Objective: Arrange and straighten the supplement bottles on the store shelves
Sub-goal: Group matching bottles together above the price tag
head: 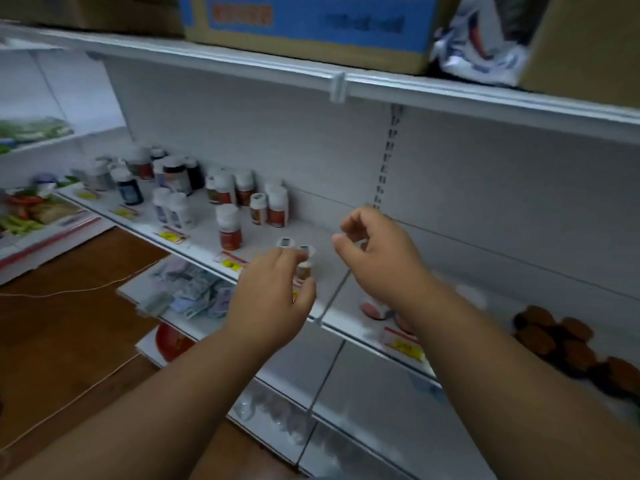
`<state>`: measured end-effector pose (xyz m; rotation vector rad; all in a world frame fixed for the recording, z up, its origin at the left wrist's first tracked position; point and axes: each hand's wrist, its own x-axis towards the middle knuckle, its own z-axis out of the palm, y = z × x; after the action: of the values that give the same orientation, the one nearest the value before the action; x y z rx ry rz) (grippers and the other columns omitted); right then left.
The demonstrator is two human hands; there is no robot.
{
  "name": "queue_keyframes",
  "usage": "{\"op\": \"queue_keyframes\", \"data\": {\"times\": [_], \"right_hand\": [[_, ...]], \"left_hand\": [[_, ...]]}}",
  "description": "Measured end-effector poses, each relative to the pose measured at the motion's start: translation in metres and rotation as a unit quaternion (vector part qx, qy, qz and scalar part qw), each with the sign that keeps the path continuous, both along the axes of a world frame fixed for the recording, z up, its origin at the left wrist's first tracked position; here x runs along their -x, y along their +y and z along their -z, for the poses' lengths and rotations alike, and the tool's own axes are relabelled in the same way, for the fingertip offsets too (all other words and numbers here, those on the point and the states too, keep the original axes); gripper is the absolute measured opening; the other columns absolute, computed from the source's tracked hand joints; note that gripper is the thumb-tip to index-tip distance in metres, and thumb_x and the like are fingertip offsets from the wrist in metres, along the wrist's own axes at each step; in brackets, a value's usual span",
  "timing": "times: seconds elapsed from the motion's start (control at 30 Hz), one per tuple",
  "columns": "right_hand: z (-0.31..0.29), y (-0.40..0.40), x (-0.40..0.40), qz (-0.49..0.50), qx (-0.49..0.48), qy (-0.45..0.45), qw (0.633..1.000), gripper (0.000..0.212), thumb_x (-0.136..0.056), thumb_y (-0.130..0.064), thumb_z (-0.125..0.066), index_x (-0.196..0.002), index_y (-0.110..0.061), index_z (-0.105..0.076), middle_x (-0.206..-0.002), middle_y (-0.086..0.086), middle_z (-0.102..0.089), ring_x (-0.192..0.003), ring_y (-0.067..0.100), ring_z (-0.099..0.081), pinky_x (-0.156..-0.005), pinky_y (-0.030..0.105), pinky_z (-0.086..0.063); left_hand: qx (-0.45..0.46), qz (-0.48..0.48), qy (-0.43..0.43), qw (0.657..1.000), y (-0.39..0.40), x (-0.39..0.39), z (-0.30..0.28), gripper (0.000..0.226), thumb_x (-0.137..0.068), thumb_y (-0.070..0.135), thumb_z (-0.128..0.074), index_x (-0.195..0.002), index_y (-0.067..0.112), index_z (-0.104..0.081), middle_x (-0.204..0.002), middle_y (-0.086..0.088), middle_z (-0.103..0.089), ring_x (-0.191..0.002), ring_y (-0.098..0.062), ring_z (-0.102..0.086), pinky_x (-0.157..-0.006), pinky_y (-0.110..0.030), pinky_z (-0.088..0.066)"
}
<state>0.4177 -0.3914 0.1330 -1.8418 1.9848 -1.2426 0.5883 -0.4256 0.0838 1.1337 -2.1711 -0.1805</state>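
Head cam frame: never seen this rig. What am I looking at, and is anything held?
No robot here: one wide-angle camera worn on a person's head, looking forward and down at their bare hands in front of a white store shelf. The left hand has its fingers around a small white-capped bottle near the shelf's front edge. The right hand hovers beside it, fingers loosely curled, holding nothing. Further left stand more supplement bottles with white caps, above yellow price tags. Cardboard boxes sit on the shelf above.
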Motion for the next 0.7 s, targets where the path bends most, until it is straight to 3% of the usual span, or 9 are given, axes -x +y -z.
{"op": "queue_keyframes", "data": {"times": [0.17, 0.5, 0.6, 0.7], "right_hand": [[0.005, -0.063, -0.098, -0.009, 0.008, -0.002, 1.0, 0.01, -0.086, -0.037, -0.062, -0.091, -0.029, -0.061, -0.097, -0.013, -0.056, -0.085, -0.002, -0.053, -0.066, 0.007, -0.035], [0.017, -0.202, -0.108, 0.022, -0.042, 0.028, 0.998, 0.018, -0.085, -0.031, -0.06, -0.102, -0.026, -0.064, -0.098, -0.006, -0.057, -0.078, 0.007, -0.055, -0.065, 0.022, -0.045], [0.024, -0.269, -0.098, 0.024, -0.078, 0.09, 0.993, 0.025, -0.088, -0.022, -0.058, -0.107, -0.007, -0.065, -0.11, 0.012, -0.062, -0.094, 0.027, -0.061, -0.081, 0.037, -0.05], [0.036, -0.325, -0.094, 0.002, -0.169, 0.163, 0.972, 0.031, -0.092, -0.021, -0.056, -0.117, -0.004, -0.062, -0.124, 0.019, -0.058, -0.11, 0.033, -0.057, -0.09, 0.036, -0.047]], "left_hand": [[-0.018, -0.031, -0.015, 0.999, -0.053, -0.091, -0.007, 0.035, -0.088, 0.035, -0.058, -0.119, 0.02, -0.059, -0.11, 0.0, -0.061, -0.103, -0.02, -0.054, -0.088, -0.035, -0.043], [-0.036, -0.01, -0.002, 0.999, -0.158, -0.111, 0.002, 0.031, -0.085, 0.032, -0.059, -0.115, 0.021, -0.061, -0.105, 0.002, -0.061, -0.1, -0.019, -0.053, -0.088, -0.035, -0.042], [-0.038, -0.019, -0.016, 0.999, -0.198, -0.109, 0.003, 0.033, -0.086, 0.033, -0.058, -0.117, 0.02, -0.059, -0.11, -0.001, -0.061, -0.104, -0.022, -0.053, -0.089, -0.037, -0.043], [-0.047, -0.025, -0.035, 0.998, -0.232, -0.109, 0.0, 0.036, -0.086, 0.037, -0.056, -0.118, 0.021, -0.058, -0.111, -0.003, -0.059, -0.106, -0.024, -0.052, -0.088, -0.04, -0.045]]}}
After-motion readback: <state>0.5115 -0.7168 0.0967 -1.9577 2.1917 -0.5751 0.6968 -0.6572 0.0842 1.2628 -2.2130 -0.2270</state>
